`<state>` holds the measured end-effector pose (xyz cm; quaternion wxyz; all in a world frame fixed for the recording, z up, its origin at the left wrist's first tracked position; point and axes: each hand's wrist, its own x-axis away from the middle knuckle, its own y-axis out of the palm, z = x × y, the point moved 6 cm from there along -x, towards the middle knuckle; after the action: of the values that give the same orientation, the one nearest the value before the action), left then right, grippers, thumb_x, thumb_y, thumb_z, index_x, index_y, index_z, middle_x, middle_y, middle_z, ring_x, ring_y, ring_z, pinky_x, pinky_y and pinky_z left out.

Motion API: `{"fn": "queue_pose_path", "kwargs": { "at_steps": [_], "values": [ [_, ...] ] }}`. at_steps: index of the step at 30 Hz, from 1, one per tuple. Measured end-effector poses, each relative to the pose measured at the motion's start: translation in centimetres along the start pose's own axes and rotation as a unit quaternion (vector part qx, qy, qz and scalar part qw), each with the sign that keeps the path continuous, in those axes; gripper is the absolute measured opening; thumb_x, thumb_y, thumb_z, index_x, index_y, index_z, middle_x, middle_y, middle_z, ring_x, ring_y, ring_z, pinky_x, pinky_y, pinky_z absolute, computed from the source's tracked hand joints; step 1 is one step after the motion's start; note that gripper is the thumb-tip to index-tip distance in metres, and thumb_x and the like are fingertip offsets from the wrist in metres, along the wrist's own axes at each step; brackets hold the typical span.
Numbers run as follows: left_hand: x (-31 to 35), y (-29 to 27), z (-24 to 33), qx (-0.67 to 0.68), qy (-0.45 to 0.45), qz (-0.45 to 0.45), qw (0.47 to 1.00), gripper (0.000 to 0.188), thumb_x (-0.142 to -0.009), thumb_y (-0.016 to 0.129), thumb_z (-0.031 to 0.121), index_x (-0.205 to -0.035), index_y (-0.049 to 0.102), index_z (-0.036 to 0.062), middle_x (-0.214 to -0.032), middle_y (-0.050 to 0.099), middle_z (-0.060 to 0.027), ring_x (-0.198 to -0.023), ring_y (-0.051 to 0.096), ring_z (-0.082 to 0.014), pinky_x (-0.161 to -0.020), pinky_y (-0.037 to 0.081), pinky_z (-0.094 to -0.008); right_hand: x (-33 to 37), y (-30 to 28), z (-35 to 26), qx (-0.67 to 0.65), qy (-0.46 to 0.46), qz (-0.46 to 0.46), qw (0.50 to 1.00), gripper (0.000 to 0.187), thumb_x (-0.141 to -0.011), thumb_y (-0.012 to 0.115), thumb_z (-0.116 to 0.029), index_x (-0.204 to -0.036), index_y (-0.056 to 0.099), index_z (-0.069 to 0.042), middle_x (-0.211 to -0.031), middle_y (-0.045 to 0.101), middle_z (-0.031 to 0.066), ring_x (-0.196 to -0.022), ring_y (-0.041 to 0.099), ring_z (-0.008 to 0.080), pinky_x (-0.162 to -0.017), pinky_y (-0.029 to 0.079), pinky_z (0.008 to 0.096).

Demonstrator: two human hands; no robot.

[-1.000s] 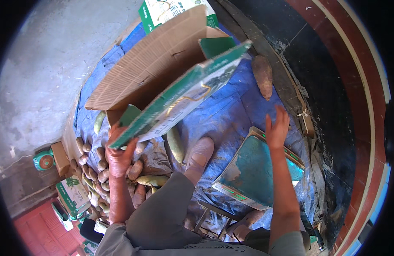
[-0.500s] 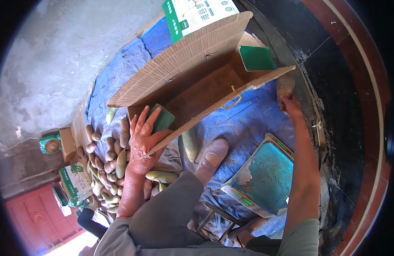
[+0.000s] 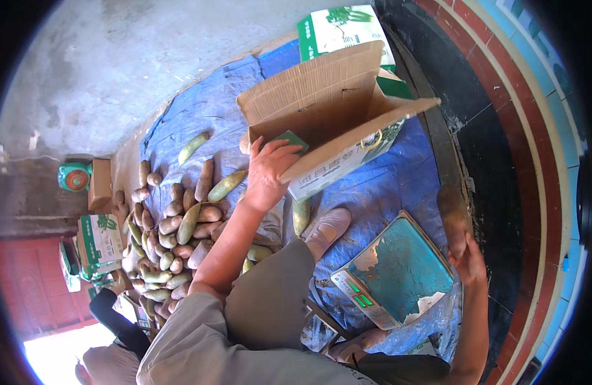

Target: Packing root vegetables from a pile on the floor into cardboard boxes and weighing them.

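So over on the far left there's a red panel [image 3: 33, 276], then a round teal device [image 3: 74, 176] with a small brown box [image 3: 100, 185] beside it, and below those a green-and-white carton [image 3: 103, 240] with a vegetable picture on it. Down by the lower edge you get a co-worker's dark sleeve [image 3: 119, 324]. Next comes a big heap of brown-skinned tubers [image 3: 171, 224] on a wrinkled blue tarp [image 3: 231, 102], with long green vegetables [image 3: 225, 186] mixed in and a few lying off on their own. Moving right, the left hand [image 3: 270, 172] is at the left end of an open cardboard box [image 3: 344, 160], fingers fairly close together and hooked over the edge by a little green flap; the thumb's hidden, so can't tell if it's really clamped. The box is tilted, flaps up, and a closed printed carton [image 3: 347, 32] sits just behind it. Below is the person's foot [image 3: 328, 231], then a teal-topped weighing scale [image 3: 402, 269], paint peeling, green digits lit, nothing on its plate. Past that, the right hand [image 3: 469, 260] has its fingers clamped on the lower end of a big brown tuber [image 3: 452, 215], which is just beyond the scale's right edge, near black floor tiles [image 3: 495, 147].
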<state>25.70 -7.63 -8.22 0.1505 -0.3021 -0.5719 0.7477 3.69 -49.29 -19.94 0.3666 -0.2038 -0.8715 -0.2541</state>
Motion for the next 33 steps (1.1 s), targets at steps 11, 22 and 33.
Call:
{"fn": "queue_pose_path", "kwargs": {
  "at_steps": [11, 22, 33],
  "values": [
    [-2.7, -11.3, 7.9, 0.09, 0.128, 0.173, 0.972, 0.013, -0.069, 0.065, 0.011, -0.082, 0.065, 0.0088, -0.096, 0.066, -0.0011, -0.095, 0.057, -0.0201, -0.091, 0.037, -0.0405, 21.2, 1.0, 0.1, -0.12, -0.272, -0.148, 0.943, 0.057, -0.082, 0.06, -0.046, -0.119, 0.048, -0.004, -0.102, 0.055, 0.0141, -0.08, 0.054, 0.0241, -0.066, 0.047, 0.0352],
    [1.8, -9.9, 24.1, 0.186, 0.368, 0.029, 0.91, 0.017, -0.069, 0.06, 0.008, -0.082, 0.068, 0.0156, -0.112, 0.06, 0.003, -0.11, 0.048, -0.0215, -0.1, 0.028, -0.0472, 30.6, -1.2, -1.2, -0.138, -0.441, -0.23, 0.857, 0.075, -0.074, 0.071, -0.039, -0.128, 0.036, 0.0, -0.112, 0.046, 0.0177, -0.089, 0.048, 0.0259, -0.072, 0.043, 0.0337],
    [9.8, -8.0, 29.4, 0.157, 0.466, -0.021, 0.87, 0.024, -0.066, 0.064, 0.004, -0.088, 0.061, 0.0121, -0.12, 0.054, -0.0024, -0.116, 0.044, -0.0259, -0.103, 0.024, -0.0566, 34.6, -1.7, -0.5, -0.1, -0.489, -0.147, 0.854, 0.061, -0.081, 0.062, -0.04, -0.124, 0.043, -0.002, -0.109, 0.053, 0.0167, -0.088, 0.054, 0.0246, -0.072, 0.043, 0.0341]
  ]
}}
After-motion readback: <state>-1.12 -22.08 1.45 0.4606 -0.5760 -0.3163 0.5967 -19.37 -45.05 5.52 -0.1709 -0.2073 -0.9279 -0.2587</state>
